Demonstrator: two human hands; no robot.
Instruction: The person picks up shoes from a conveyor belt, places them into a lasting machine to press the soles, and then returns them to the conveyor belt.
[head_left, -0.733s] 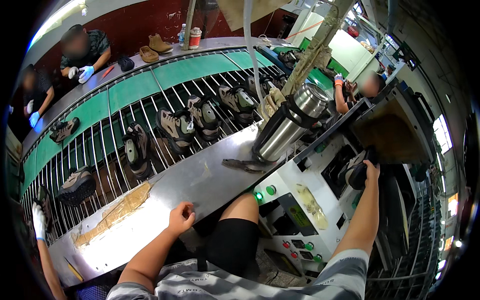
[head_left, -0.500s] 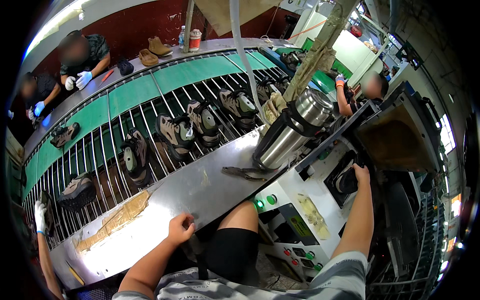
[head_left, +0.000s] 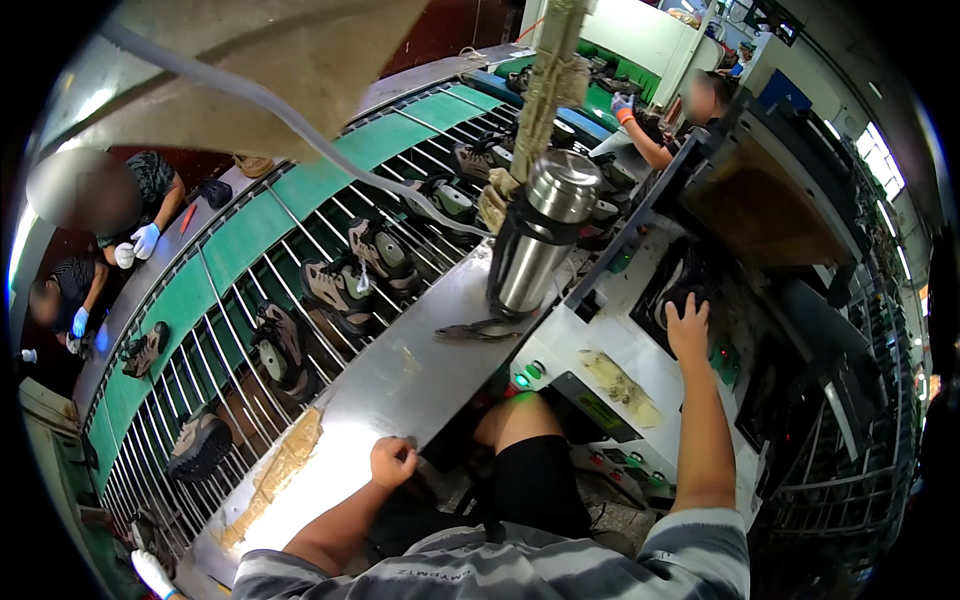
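On my right, a dark shoe [head_left: 682, 282] lies in the recess of a white machine [head_left: 625, 345] under its raised lid. My right hand [head_left: 688, 328] rests on the near end of the shoe, its fingers spread. My left hand [head_left: 393, 463] is loosely curled over the near edge of the metal ledge [head_left: 385, 375], with nothing visible in it. Farther along that ledge stand a steel thermos [head_left: 545, 235] and a pair of dark pliers [head_left: 478, 330].
Several brown-and-black shoes [head_left: 335, 290] sit on a rack of metal rods [head_left: 240, 345] beside a green belt [head_left: 320, 180]. Gloved co-workers stand across it and at the far right. A white-gloved hand [head_left: 150, 572] shows at lower left. A grey hose [head_left: 270, 105] hangs in front.
My right hand has gone from gripping the shoe to lying on it with spread fingers; the shoe now sits in the recess. My left hand stays curled. The view has shifted.
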